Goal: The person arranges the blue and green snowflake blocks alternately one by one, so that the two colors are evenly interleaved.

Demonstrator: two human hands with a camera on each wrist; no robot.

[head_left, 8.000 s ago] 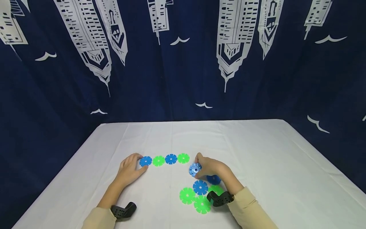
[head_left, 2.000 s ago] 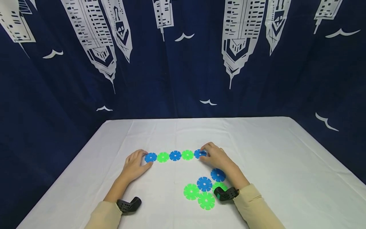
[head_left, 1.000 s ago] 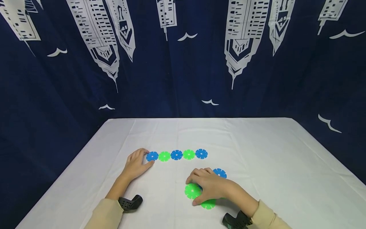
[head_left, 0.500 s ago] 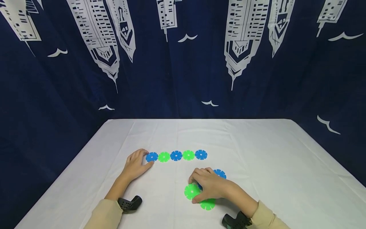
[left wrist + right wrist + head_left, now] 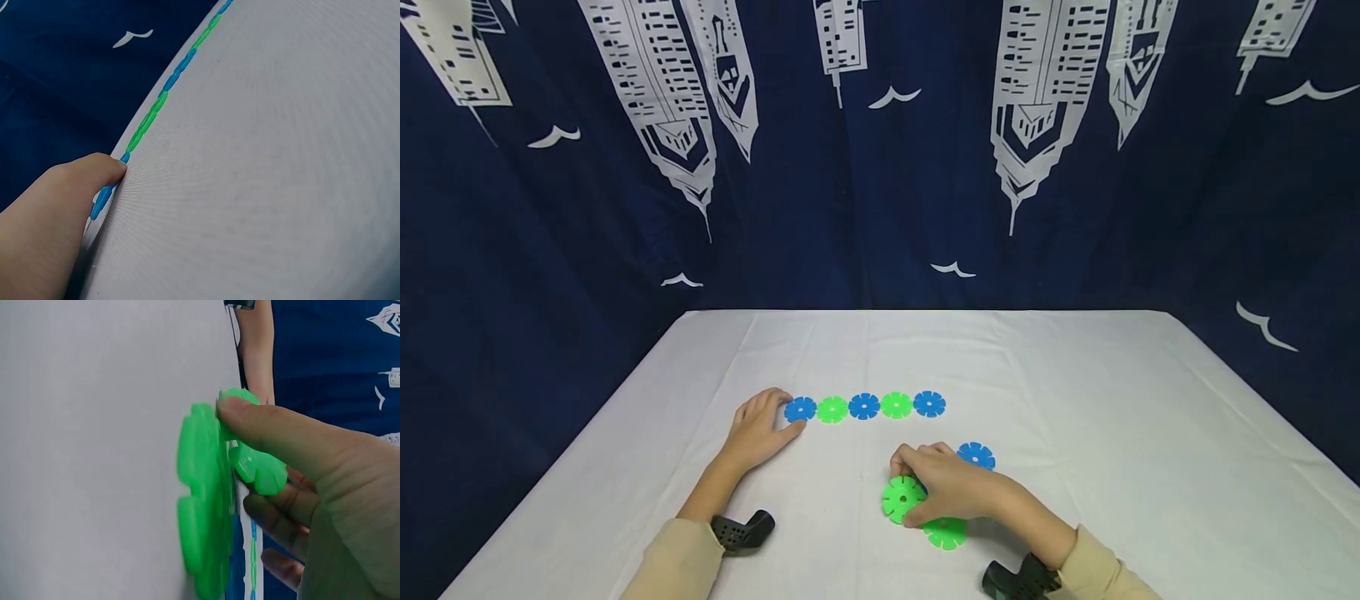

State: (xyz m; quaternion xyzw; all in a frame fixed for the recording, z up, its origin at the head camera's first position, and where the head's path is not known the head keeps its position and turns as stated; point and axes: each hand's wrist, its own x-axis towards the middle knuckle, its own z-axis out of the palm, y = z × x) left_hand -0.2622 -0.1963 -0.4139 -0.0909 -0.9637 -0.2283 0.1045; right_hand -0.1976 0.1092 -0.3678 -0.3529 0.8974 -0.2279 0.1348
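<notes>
My left hand (image 5: 756,433) holds the blue snowflake disc (image 5: 801,409) at the left end of a row, thumb and fingers at opposite edges. Along the row, a green disc (image 5: 832,409), a blue disc (image 5: 864,406), another green disc (image 5: 897,406) and another blue disc (image 5: 929,404) lie flat, edge to edge. Nearer to me, my right hand (image 5: 951,483) pinches a green snowflake disc (image 5: 901,498) between thumb and fingers; in the right wrist view this green disc (image 5: 262,472) is tilted off the table. Beneath that hand, a blue disc is mostly hidden.
Around the right hand lie a loose blue disc (image 5: 976,455) and a partly covered green disc (image 5: 946,535). The white tablecloth (image 5: 1075,400) runs back to a dark blue curtain (image 5: 865,208) with white prints. Both wrists wear black camera mounts.
The right hand has set a blue disc at the row's right end, let go, and come back to the loose discs. There it has tilted up a green one. The left hand stays put.
</notes>
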